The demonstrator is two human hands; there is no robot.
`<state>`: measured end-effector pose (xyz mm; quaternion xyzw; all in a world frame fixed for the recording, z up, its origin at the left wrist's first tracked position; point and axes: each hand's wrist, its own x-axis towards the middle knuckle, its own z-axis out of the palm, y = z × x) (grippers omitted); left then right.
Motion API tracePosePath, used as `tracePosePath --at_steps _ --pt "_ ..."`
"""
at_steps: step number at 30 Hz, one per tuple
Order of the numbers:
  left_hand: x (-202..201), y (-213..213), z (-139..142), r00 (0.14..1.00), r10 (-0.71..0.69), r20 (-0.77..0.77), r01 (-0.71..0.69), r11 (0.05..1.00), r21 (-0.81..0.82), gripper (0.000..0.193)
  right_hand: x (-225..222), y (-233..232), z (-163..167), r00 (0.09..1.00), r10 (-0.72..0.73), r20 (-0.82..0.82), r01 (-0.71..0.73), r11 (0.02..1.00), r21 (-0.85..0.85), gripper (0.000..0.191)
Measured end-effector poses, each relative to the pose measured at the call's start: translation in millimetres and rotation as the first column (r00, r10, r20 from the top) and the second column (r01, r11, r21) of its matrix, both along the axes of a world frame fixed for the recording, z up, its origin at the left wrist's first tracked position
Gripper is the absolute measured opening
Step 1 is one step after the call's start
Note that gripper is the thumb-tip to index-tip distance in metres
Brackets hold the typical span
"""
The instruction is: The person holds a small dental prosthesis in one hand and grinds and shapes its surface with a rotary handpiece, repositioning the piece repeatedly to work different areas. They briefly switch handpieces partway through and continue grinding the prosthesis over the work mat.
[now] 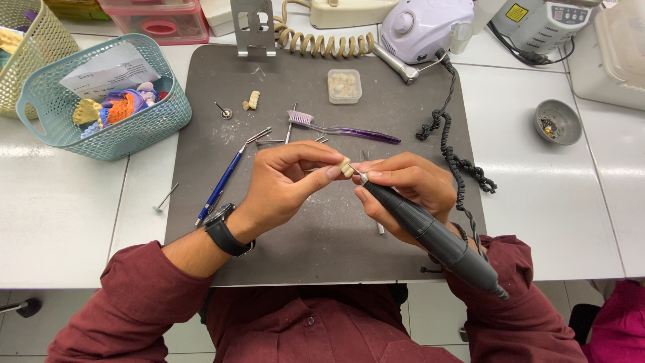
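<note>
My left hand (285,185) pinches a small cream tooth-shaped piece (347,169) between thumb and forefinger over the dark grey mat (201,154). My right hand (406,188) grips a black rotary handpiece (433,235) like a pen. Its thin bur tip touches the cream piece. The handpiece's coiled black cord (457,158) runs up the mat's right side to a white motor unit (423,27). A black watch sits on my left wrist.
On the mat lie a purple toothbrush (342,128), a blue pen (222,181), loose burs, a cream dental piece (252,100) and a small clear box (345,86). A teal basket (101,94) stands at left, a grey dish (557,122) at right.
</note>
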<state>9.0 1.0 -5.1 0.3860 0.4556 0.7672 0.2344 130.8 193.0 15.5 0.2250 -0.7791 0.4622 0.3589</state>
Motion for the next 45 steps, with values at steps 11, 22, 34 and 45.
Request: tracePosePath --at_steps 11,22,34,45 --pt "-0.3 1.7 6.8 0.998 0.018 0.052 -0.016 0.998 -0.057 0.017 -0.5 -3.5 1.1 1.0 -0.001 -0.01 0.001 1.0 -0.001 0.029" --pt "2.4 1.8 13.8 0.993 0.032 -0.113 -0.061 0.963 -0.262 0.025 3.4 -3.1 1.2 0.986 0.045 0.159 -0.028 0.994 -0.107 0.027" --pt "6.2 1.1 9.1 0.945 0.177 -0.276 -0.188 0.982 -0.012 0.015 3.6 -5.9 -1.6 0.988 0.091 0.126 -0.071 0.985 -0.154 0.027" --pt "6.3 1.0 9.9 0.942 0.184 -0.281 -0.203 0.978 -0.04 0.013 8.4 0.1 1.2 0.985 0.062 0.162 -0.038 0.988 -0.152 0.027"
